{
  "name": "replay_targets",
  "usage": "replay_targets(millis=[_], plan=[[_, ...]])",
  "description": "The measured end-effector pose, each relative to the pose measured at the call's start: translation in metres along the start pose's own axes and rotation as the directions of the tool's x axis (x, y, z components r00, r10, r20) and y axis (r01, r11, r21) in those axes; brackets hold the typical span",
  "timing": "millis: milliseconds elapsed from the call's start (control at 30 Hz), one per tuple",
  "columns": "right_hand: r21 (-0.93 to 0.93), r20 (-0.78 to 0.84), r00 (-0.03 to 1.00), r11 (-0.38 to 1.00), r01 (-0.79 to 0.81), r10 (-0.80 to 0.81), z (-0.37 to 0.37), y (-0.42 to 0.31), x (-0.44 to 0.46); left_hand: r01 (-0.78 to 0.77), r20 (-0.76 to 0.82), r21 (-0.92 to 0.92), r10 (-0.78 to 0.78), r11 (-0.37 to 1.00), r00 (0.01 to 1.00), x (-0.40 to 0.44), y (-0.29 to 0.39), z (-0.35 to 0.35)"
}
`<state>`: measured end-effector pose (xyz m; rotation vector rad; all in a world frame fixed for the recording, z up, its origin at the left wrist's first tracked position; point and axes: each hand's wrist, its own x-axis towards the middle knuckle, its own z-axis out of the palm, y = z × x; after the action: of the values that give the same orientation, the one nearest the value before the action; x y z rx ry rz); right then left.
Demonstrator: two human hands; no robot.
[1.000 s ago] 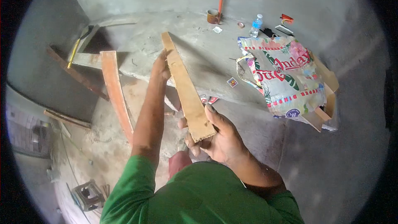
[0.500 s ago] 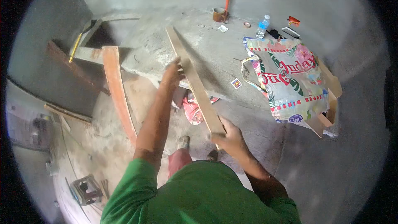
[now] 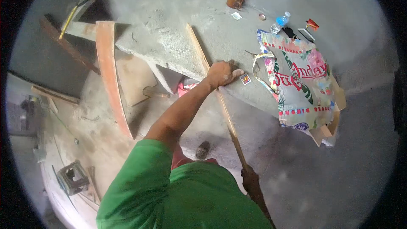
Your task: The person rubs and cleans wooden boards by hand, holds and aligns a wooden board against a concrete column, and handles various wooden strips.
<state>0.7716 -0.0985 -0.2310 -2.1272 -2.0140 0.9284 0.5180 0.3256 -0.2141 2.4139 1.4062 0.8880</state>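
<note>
Grey concrete slab (image 3: 161,36), with a narrow wooden board (image 3: 230,123) slanting across its front edge

Bare grey walls rise behind the slab, where a brown mug (image 3: 234,1), a clear bottle (image 3: 280,22) and a printed bag (image 3: 296,74) stand or lie. The board's upper stretch is over the slab; its lower stretch runs out past the edge toward the person's right side. Left hand (image 3: 221,74) sits across the board near the slab's edge, fingers bent over on the far side and thumb pointing toward a small printed card (image 3: 245,79); whether those fingers grip the board or only rest over it, I cannot tell. Right hand (image 3: 251,178), dark in shadow, is closed around the board's lower end.

A second ago the board showed its broad face; now mostly a thin edge is seen. Half a second ago the left hand was spread beside the board's left edge, and it has since crossed over it. The right hand, with the lower end, has come down nearer the body.
</note>
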Motion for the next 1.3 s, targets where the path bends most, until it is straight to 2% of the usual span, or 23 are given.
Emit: replay_targets(millis=[67,133,200,267,333,400,467,533,567,600,633,667,700,733,933,1000,1033,1067,1100,1167,1200,1267,1300], plan=[[0.102,-0.010,0.999,0.994,-0.029,0.030,-0.001,-0.022,0.010,0.314,0.158,-0.072,-0.300,0.947,0.941,0.001,0.007,-0.030],[0.041,-0.120,0.989,0.995,0.091,-0.085,-0.001,-0.045,0.043,0.201,-0.147,-0.034,-0.204,0.979,0.968,-0.004,-0.044,-0.027],[0.053,-0.126,0.990,0.996,0.070,-0.063,-0.003,-0.085,0.089,0.345,-0.236,0.044,-0.325,0.938,0.916,-0.003,-0.086,-0.049],[0.067,-0.140,0.990,0.997,0.036,-0.026,-0.014,-0.103,0.108,0.340,-0.251,-0.175,-0.376,0.924,0.892,0.007,-0.109,-0.052],[0.185,0.006,0.995,0.978,-0.099,0.099,-0.023,-0.114,0.104,0.371,-0.196,-0.356,-0.457,0.858,0.867,0.025,-0.094,-0.038],[0.056,-0.079,0.997,0.998,0.013,-0.008,0.004,-0.069,0.060,0.313,-0.157,-0.373,-0.392,0.873,0.906,0.012,-0.063,-0.022],[0.066,0.043,0.987,0.985,-0.158,0.156,0.018,-0.028,0.009,0.066,-0.356,-0.166,-0.122,0.984,0.926,-0.034,-0.039,0.000],[-0.001,0.063,0.992,0.994,-0.113,0.113,0.063,0.035,-0.012,0.115,-0.144,-0.489,-0.211,0.864,0.967,-0.052,-0.028,-0.022],[-0.059,0.083,0.990,0.993,-0.105,0.110,0.085,0.043,-0.026,0.177,-0.192,-0.312,-0.244,0.933,0.951,-0.045,-0.041,0.000],[-0.008,-0.026,1.000,1.000,-0.001,0.001,0.031,-0.040,0.019,0.146,-0.291,-0.328,-0.247,0.933,0.924,-0.020,-0.047,-0.003],[0.083,0.011,0.975,0.971,-0.222,0.222,0.020,-0.051,0.052,0.151,-0.465,-0.175,-0.217,0.973,0.858,0.006,-0.083,0.023],[-0.040,-0.203,0.971,0.992,0.117,-0.123,-0.001,-0.077,0.096,0.214,-0.346,-0.303,-0.317,0.929,0.883,0.039,-0.105,0.009],[0.046,-0.207,0.978,0.999,0.011,-0.001,-0.023,-0.110,0.137,0.302,-0.236,-0.338,-0.390,0.892,0.890,0.072,-0.118,-0.011],[0.187,-0.208,0.971,0.979,-0.080,0.119,-0.031,-0.127,0.162,0.238,-0.310,-0.395,-0.373,0.887,0.874,0.093,-0.129,-0.010],[-0.027,0.060,0.998,1.000,-0.013,0.015,0.003,-0.039,0.052,0.241,-0.114,-0.251,-0.276,0.938,0.954,-0.005,-0.068,-0.010],[0.081,0.129,0.981,0.984,-0.158,0.146,-0.004,-0.069,0.040,0.246,-0.129,-0.266,-0.287,0.932,0.949,-0.005,-0.076,-0.018],[0.103,0.063,0.980,0.975,-0.195,0.189,0.007,-0.076,0.054,0.245,-0.125,-0.292,-0.291,0.924,0.948,-0.008,-0.076,-0.019],[0.071,0.042,0.977,0.975,-0.211,0.208,-0.001,-0.096,0.083,0.199,-0.297,-0.262,-0.275,0.945,0.914,0.010,-0.095,-0.009],[0.067,-0.042,0.994,0.993,-0.099,0.102,-0.004,-0.105,0.112,0.232,-0.357,-0.221,-0.300,0.947,0.885,0.038,-0.116,-0.008],[0.096,-0.156,0.985,0.994,-0.059,0.073,-0.020,-0.131,0.166,0.238,-0.280,-0.294,-0.322,0.926,0.905,0.087,-0.142,-0.021],[0.097,-0.170,0.982,0.993,-0.063,0.079,-0.027,-0.135,0.172,0.342,-0.205,-0.285,-0.405,0.895,0.891,0.098,-0.144,-0.019],[0.245,0.005,0.994,0.963,-0.110,0.112,-0.046,-0.136,0.173,0.313,-0.254,-0.339,-0.407,0.887,0.877,0.100,-0.146,-0.017],[0.238,-0.012,0.995,0.967,-0.094,0.100,-0.057,-0.134,0.165,0.301,-0.274,-0.341,-0.401,0.891,0.874,0.093,-0.144,-0.026]])
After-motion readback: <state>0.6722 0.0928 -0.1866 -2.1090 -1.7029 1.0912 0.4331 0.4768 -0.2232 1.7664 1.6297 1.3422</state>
